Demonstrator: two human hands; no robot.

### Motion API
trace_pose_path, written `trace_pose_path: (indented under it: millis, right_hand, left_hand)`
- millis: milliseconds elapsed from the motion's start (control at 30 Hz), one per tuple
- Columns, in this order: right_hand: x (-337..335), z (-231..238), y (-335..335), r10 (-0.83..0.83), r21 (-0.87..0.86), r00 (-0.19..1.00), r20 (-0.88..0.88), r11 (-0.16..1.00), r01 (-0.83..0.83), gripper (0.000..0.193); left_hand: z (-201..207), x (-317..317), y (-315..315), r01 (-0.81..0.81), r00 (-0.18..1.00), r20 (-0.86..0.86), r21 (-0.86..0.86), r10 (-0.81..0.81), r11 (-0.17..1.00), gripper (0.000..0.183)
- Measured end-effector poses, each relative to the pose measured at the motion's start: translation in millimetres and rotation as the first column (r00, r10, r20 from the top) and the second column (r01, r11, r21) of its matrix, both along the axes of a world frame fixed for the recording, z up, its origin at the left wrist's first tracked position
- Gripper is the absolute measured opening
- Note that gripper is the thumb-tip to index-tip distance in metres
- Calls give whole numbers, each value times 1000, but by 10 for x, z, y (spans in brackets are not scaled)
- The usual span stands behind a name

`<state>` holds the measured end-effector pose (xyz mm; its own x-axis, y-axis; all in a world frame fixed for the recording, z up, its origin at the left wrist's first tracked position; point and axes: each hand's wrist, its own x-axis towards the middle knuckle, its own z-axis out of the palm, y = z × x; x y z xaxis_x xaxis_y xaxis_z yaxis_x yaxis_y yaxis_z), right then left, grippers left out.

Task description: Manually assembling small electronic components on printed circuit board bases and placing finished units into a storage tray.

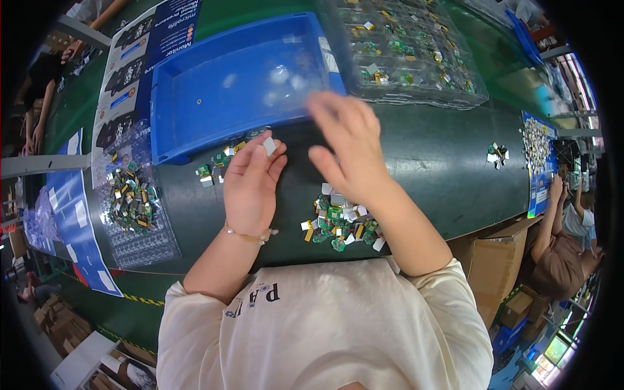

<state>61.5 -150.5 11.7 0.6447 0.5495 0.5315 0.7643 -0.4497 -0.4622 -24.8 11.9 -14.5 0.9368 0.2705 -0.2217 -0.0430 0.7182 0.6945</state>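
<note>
Between its thumb and fingers, my left hand (249,188) pinches a small square piece with a pale grey-white face (269,145); its underside is hidden. My right hand (356,149) is raised near the front edge of a blue plastic bin (170,140), thumb and fingers apart, slightly blurred, with nothing visible in it. A heap of small green circuit boards with white squares and yellow strips (338,220) lies on the table below my right hand. Several similar boards (206,173) lie just left of and behind my left hand.
Stacked clear blister trays (416,94) with boards stand at the far right of the bin. At left, another clear tray (146,250) carries a board pile on printed sheets. A small dark cluster (498,156) and a heap of pale pieces (535,143) lie right. Other people work at both sides.
</note>
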Motion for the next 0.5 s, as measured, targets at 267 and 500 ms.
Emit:
trace_pose_path:
  millis: [267,500]
  right_hand:
    - [95,70,-104,-121,37,991,56,992,119,68]
    - [78,164,-108,202,78,971,-132,978,-193,17]
  left_hand:
    - [-11,-77,-90,145,989,-29,353,-145,924,27]
    - [21,-36,-66,257,956,15,436,-292,863,20]
